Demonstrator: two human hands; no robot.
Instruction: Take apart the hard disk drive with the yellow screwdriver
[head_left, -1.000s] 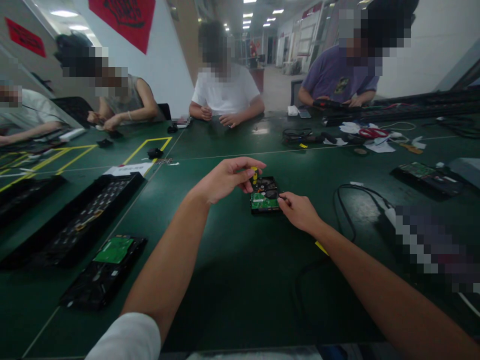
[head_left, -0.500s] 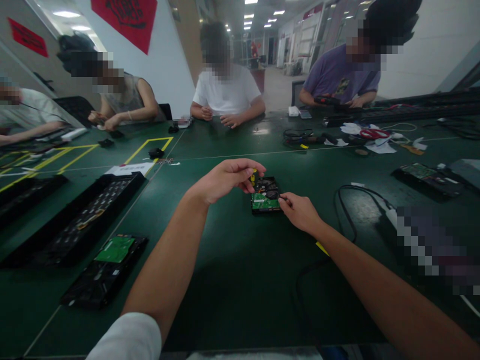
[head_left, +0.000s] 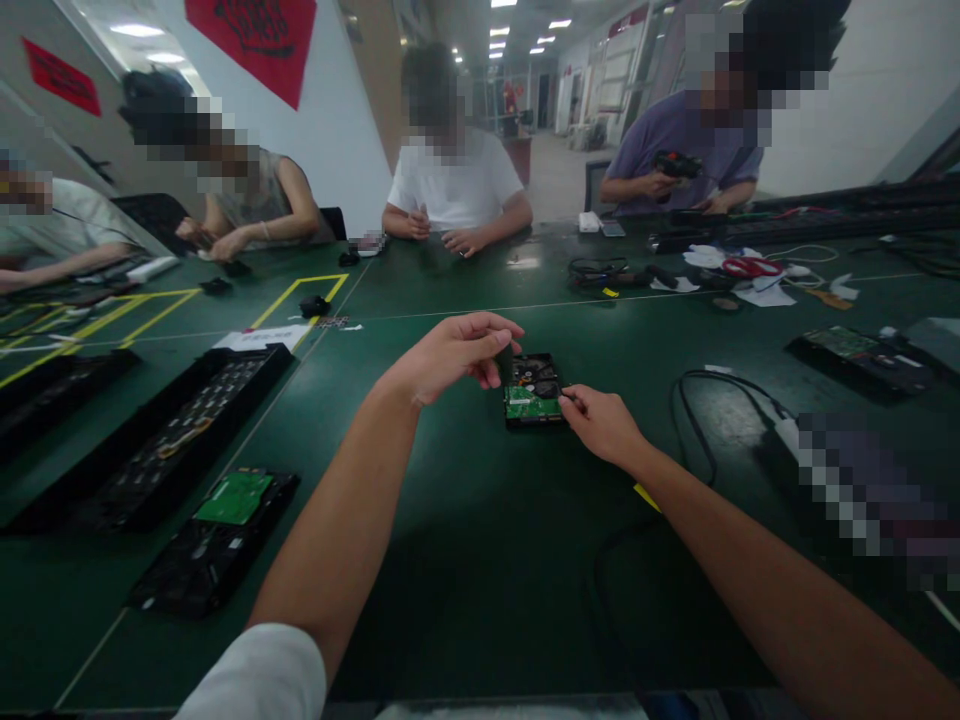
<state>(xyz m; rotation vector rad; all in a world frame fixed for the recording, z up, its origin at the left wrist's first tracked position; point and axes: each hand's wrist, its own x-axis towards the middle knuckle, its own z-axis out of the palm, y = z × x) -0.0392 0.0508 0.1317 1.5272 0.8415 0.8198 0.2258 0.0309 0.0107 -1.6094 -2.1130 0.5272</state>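
Observation:
A small hard drive (head_left: 536,403) with a green circuit board and black metal parts lies on the dark green table in front of me. My left hand (head_left: 472,350) is bent over its far left side, fingers closed around an upright dark screwdriver (head_left: 508,352), mostly hidden by the fingers; its tip is not visible. At the drive's right edge, my right hand (head_left: 596,420) is closed, with thumb and forefinger pinching that edge. Whether a small dark piece is also between those fingertips is unclear.
To the left lie another black unit with a green board (head_left: 217,540) and a long black tray (head_left: 165,440). On the right are a black cable (head_left: 697,425), a further board unit (head_left: 862,360) and red scissors (head_left: 752,267). Several people sit across the table.
The screwdriver's yellow part, visible before, no longer shows in my left fingers, which have shifted slightly. My right hand stays at the drive's edge. Across the table, one person has raised a dark tool.

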